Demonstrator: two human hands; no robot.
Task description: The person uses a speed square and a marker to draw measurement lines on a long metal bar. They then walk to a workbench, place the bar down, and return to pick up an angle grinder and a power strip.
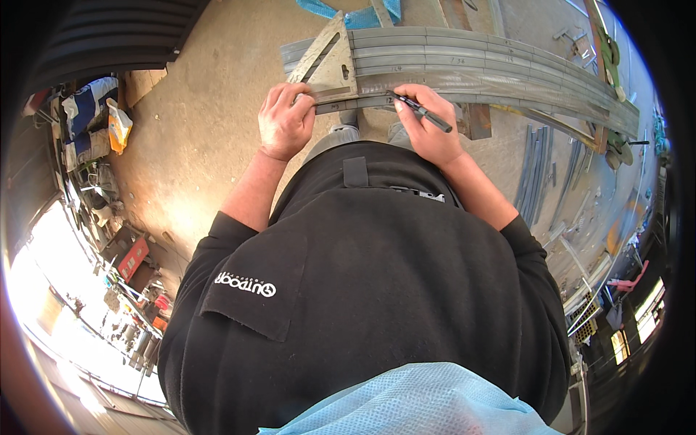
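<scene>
Several long grey metal bars [464, 54] lie side by side in front of me, with dark cross lines and handwritten marks on them. A flat, pale triangular set square [339, 59] with a slanted slot rests across their left part. My left hand [287, 119] is closed at the square's lower left corner, its fingers pinching the square's base against the nearest bar. A dark marker pen [433, 118] sits in my right hand [433, 134], gripped between thumb and fingers. The pen's tip points left, at the nearest bar just right of the square; whether it touches cannot be made out.
Green clamp-like parts [610, 61] stand by the bars' right end. More metal bars [533, 174] lie on the floor at right. Blue sheeting [362, 13] is beyond the bars. An orange-and-white bag [118, 127] and a red box [133, 259] are among clutter at left.
</scene>
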